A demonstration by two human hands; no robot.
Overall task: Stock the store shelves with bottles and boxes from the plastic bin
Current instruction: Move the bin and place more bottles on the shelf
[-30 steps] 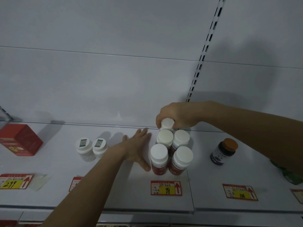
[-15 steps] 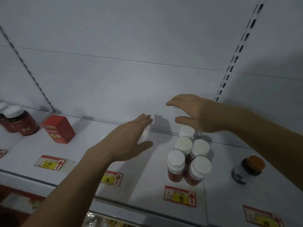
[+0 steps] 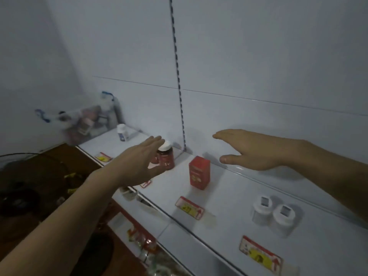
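Both hands empty: left hand [image 3: 137, 166] and right hand [image 3: 253, 150] hover flat-fingered above the shelf [image 3: 229, 200], holding nothing. Plastic bin [image 3: 87, 120] with remaining stock sits at the shelf's far left end, well apart. Likely step: reach back to it, gripping one bottle around its body, clear of the red box [image 3: 199, 172].

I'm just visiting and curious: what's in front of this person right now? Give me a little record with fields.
place: white store shelf with price tags along its front edge
left hand: open, held in the air in front of the red bottles, holding nothing
right hand: open, palm down above the shelf, holding nothing
red box: upright, standing alone between the hands
red bottles: white caps, partly hidden by the left hand
white jars: two, side by side at right
plastic bin: clear, far left end, holding goods too blurred to name
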